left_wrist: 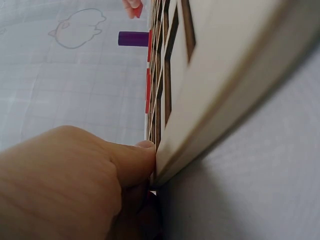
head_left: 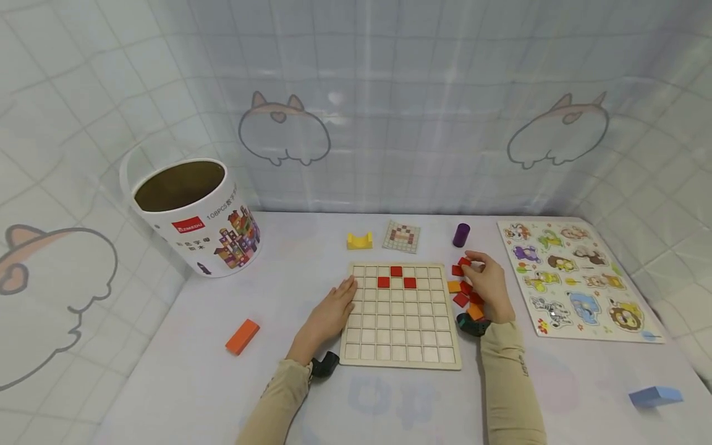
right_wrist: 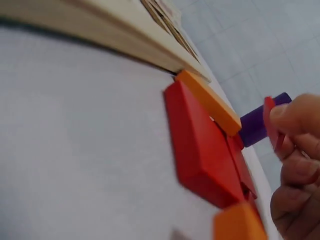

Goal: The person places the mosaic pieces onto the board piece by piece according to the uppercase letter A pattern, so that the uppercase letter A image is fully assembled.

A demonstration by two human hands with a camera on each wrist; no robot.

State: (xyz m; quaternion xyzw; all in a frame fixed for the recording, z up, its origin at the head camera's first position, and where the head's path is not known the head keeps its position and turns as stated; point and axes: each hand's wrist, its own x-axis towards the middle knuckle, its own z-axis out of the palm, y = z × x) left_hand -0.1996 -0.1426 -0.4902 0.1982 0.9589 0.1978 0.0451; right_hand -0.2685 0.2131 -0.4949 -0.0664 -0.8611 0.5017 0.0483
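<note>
A pale wooden grid board [head_left: 400,366] lies flat, with three red square tiles in its upper cells, one of them a red tile [head_left: 396,271] in the top row. My left hand [head_left: 329,311] rests along the board's left side, fingers stretched forward over the edge. In the left wrist view, the thumb [left_wrist: 135,159] touches the board's rim. Between thumb and fingers, my right hand [head_left: 489,284] pinches a red tile [right_wrist: 270,120], raised above a loose heap of red and orange tiles [head_left: 461,300] right of the board.
Behind the board lie a small pattern card [head_left: 402,237], a yellow notched block [head_left: 360,241] and a purple cylinder [head_left: 461,235]. An animal puzzle board [head_left: 578,281] is at the right, a white bucket [head_left: 194,232] at the left. An orange block [head_left: 242,337] and a blue block [head_left: 655,396] lie farther out.
</note>
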